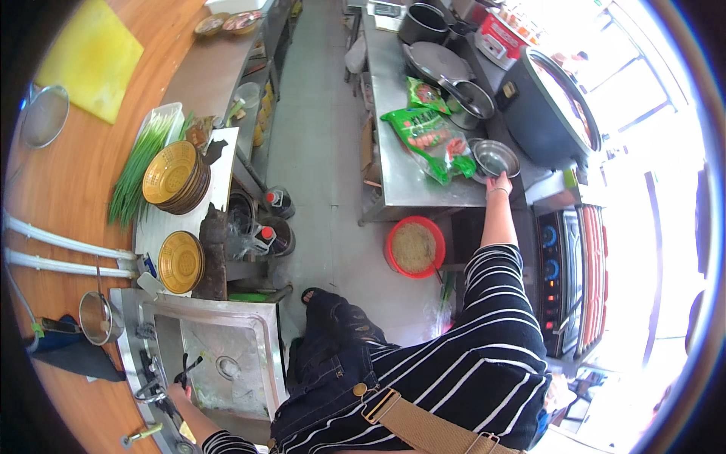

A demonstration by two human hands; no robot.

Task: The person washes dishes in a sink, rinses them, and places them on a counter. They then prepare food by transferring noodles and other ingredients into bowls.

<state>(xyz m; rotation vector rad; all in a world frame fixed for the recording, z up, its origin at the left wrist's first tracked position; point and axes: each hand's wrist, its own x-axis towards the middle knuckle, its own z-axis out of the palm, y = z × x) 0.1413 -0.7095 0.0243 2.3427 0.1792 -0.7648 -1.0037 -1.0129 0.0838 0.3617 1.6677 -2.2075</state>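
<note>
My right hand (499, 184) is at the near rim of a stainless steel bowl (496, 158) on the steel counter, its fingers on the edge. Beside the bowl lies a green and clear plastic bag of sausages (428, 139), with a smaller green packet (426, 95) behind it. A steel pot (469, 105) with a utensil across it stands there too. Over at the left, my left hand (179, 392) is closed around a black-handled utensil (187, 368) at the faucet side of the steel sink (272, 352). The utensil's lower part is hard to make out.
A red bucket of grainy food (414, 246) stands on the floor below the counter. Stacked yellow baskets (170, 173) and green chives (139, 170) sit left, above the sink. A large dark cooker (539, 113) and a sausage roller machine (567, 278) are at the right.
</note>
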